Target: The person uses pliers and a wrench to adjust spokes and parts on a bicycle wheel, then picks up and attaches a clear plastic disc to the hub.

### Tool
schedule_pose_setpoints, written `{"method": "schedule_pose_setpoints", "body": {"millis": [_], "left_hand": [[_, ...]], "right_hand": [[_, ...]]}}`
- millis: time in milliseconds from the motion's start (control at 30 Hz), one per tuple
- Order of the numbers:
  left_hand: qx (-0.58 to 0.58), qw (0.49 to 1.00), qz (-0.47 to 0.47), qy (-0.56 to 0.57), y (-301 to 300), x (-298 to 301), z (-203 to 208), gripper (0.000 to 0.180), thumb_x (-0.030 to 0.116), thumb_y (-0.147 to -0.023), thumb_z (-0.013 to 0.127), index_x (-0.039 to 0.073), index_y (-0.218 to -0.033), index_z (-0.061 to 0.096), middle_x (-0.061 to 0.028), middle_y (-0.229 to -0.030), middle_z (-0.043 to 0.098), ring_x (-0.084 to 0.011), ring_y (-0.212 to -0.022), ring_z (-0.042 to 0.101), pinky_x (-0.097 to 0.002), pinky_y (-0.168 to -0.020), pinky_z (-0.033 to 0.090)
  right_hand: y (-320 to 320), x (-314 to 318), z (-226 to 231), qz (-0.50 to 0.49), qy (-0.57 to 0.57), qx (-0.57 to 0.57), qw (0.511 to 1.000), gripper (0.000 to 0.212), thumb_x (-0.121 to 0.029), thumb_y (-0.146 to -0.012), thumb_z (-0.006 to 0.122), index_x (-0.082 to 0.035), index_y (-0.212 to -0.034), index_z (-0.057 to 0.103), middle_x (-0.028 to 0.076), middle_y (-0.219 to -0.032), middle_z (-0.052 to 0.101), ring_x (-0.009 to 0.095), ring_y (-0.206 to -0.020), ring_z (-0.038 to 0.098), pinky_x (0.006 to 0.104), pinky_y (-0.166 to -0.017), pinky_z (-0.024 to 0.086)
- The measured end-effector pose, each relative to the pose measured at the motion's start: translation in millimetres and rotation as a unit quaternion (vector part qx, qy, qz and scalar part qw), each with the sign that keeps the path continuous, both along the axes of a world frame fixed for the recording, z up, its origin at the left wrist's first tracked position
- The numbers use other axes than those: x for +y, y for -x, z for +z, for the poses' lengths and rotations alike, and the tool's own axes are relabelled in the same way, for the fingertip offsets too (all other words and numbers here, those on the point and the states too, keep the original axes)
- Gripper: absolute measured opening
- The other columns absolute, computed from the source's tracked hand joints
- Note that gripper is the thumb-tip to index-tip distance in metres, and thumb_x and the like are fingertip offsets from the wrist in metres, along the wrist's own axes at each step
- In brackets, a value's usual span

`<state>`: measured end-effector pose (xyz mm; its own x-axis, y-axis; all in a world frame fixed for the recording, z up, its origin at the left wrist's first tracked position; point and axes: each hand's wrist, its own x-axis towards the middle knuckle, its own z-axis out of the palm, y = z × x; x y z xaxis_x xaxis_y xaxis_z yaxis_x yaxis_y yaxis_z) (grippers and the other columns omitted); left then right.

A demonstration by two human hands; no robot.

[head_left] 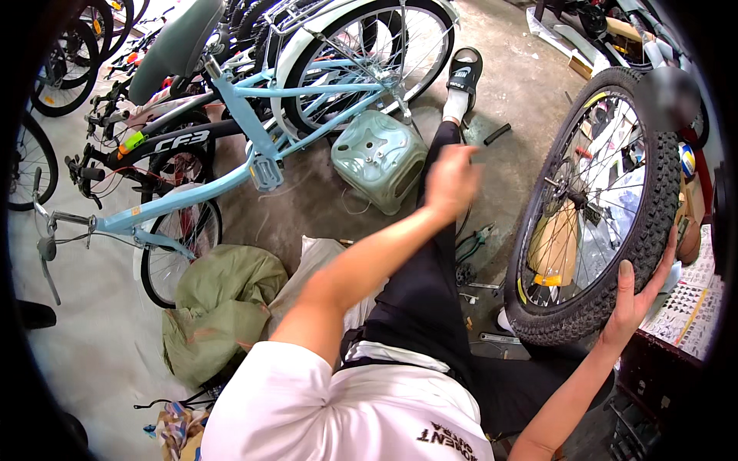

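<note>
**Knobbly-tyred wheel tilted at right, in one hand**

Counted: one knobbly-tyred wheel, right of the person's torso. Two hands: right hand gripping the lower right of the tyre, thumb parted from fingers; left hand raised over the black-trousered leg, well apart from the wheel, motion-blurred; cannot tell whether fingers open or closed. Also one light-blue bicycle, one pale green stool, one pair of pliers, one short black tube, one long metal tool. Further bicycles at upper left, too crowded to count.

Surface and room: stained grey-brown floor; crumpled green cloth at left; printed sheet at far right, near the right hand.

Edges: strip of floor between stool and wheel, with tube and pliers on it. Hemmed at left by light-blue bicycle, just beside stool; at right by clutter behind wheel.
</note>
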<state>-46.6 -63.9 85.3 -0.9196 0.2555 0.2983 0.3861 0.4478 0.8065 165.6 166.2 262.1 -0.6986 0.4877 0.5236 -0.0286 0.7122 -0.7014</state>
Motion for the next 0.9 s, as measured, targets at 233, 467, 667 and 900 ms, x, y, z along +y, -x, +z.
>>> {"method": "schedule_pose_setpoints", "body": {"millis": [233,467,667,900], "left_hand": [[-0.033,0.929,0.255,0.266,52.1,-162.1,-106.1,0.038,0.028,-0.089,0.072,0.01,-0.12,0.06,-0.0121,-0.109,0.064,-0.0322,-0.104,0.063,-0.0463,-0.085,0.05],[-0.027,0.923,0.24,0.299,59.9,-174.4,-116.8,0.036,0.032,-0.088,0.073,0.011,-0.115,0.062,-0.0093,-0.105,0.067,-0.0322,-0.097,0.066,-0.0468,-0.08,0.051],[-0.107,0.952,0.246,0.145,54.3,-107.8,-79.8,0.023,0.024,-0.091,0.067,0.004,-0.103,0.067,-0.0162,-0.095,0.071,-0.0338,-0.09,0.069,-0.0441,-0.08,0.053],[-0.144,0.896,-0.31,-0.284,-36.4,59.6,156.6,0.023,0.003,-0.101,0.06,-0.004,-0.123,0.061,-0.0097,-0.108,0.07,-0.0161,-0.103,0.068,-0.0303,-0.091,0.054]], "right_hand": [[11.1,7.8,6.8,-0.015,0.0,0.003,1.0,0.069,-0.026,-0.098,0.061,-0.006,-0.158,0.034,0.01,-0.163,0.032,0.024,-0.152,0.023,0.0422,-0.124,0.011],[28.5,6.3,7.4,0.005,0.017,0.015,1.0,0.068,-0.022,-0.096,0.062,-0.001,-0.155,0.036,0.013,-0.16,0.035,0.026,-0.15,0.026,0.0411,-0.124,0.011],[24.5,2.9,12.0,0.032,0.13,0.043,0.99,0.074,-0.009,-0.091,0.066,-0.002,-0.156,0.033,0.013,-0.159,0.036,0.025,-0.145,0.034,0.0382,-0.122,0.022],[25.5,-17.5,8.9,-0.044,-0.022,0.01,0.999,0.07,-0.02,-0.089,0.075,0.001,-0.147,0.043,0.019,-0.145,0.045,0.033,-0.137,0.04,0.0421,-0.117,0.029]]}}
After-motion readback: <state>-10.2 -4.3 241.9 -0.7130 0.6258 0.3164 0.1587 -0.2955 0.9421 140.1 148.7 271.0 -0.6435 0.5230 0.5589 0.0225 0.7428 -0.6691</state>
